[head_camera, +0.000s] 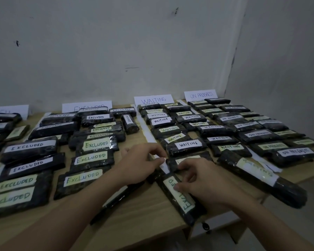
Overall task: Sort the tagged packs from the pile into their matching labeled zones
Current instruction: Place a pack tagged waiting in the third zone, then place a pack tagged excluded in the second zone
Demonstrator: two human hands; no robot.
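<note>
Both hands, left (140,163) and right (200,180), touch dark packs (179,194); sorted rows behind.

A: What carries everything?
B: A light wooden desk (149,212) against a wall.
A: What lies on it?
B: Rows of dark wrapped packs (96,144), white strips (146,129) dividing zones, upright cards reading EXCLUDED (87,105), WAITING (153,100), ON PROGRESS (200,95).
</note>
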